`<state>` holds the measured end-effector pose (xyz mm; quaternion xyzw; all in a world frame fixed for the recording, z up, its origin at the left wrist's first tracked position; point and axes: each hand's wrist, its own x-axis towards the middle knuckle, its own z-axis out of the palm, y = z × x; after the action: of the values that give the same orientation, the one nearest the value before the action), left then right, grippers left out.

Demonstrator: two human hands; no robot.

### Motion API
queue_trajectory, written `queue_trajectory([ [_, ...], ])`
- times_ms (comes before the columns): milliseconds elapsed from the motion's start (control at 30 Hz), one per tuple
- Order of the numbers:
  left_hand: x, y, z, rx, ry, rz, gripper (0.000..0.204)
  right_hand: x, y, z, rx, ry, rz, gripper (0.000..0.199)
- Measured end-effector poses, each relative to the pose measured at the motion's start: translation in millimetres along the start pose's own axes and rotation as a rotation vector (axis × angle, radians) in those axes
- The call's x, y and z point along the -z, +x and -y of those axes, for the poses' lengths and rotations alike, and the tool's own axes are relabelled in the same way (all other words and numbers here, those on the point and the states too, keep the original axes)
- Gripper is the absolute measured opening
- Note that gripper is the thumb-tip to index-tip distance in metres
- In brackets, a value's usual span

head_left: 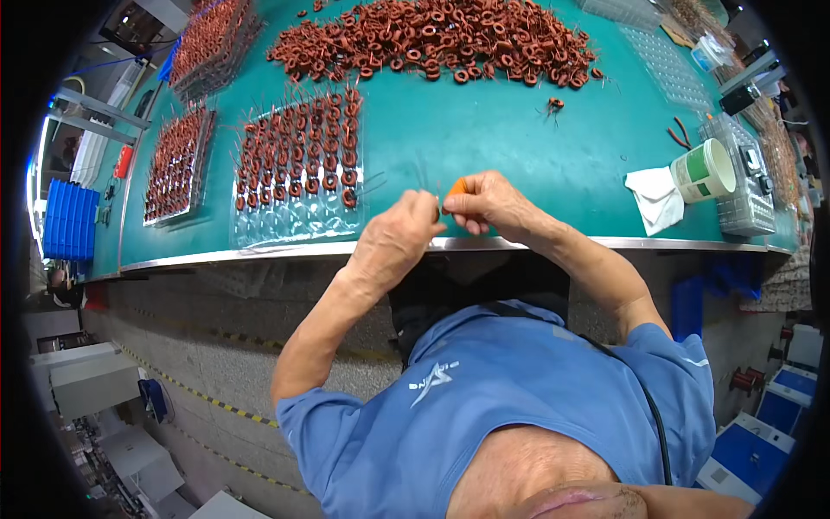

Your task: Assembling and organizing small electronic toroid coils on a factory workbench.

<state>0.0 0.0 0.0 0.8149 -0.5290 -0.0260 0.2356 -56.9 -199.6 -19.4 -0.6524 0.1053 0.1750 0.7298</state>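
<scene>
My left hand [402,227] and my right hand [494,206] meet above the table's front edge, fingers pinched close together. Between their fingertips a small reddish-brown ring coil [444,209] shows in part, mostly hidden by the fingers. Thin wire leads stand up above the left hand's fingers. At the right hand's fingertips sits an orange piece [457,189]; whether it is a finger cover or something held I cannot tell. Just left of my hands lies a clear plastic tray [298,227] with rows of copper-wound ring coils, its nearest pockets bare.
A large heap of ring coils [441,39] covers the far middle of the green table [501,130]. Filled trays [177,164] stand at left, some stacked [212,48]. At right are pliers [680,134], a white cloth [654,199], a tipped cup [705,170] and clear trays [739,182].
</scene>
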Motion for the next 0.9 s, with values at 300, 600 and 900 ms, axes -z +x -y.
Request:
queue_trajectory([
  [300, -48, -5, -13, 0.170, -1.580, -0.561, 0.028, -11, -3, 15, 0.146, 0.185, -0.049, 0.021],
  [600, -50, -24, 2, 0.296, -1.332, -0.490, 0.019, -30, 6, 13, 0.244, -0.130, -0.056, 0.024],
  [900, 11, -89, 90, 0.505, -0.697, -0.974, 0.005, 17, 15, 17, 0.694, -0.806, -0.449, 0.027],
])
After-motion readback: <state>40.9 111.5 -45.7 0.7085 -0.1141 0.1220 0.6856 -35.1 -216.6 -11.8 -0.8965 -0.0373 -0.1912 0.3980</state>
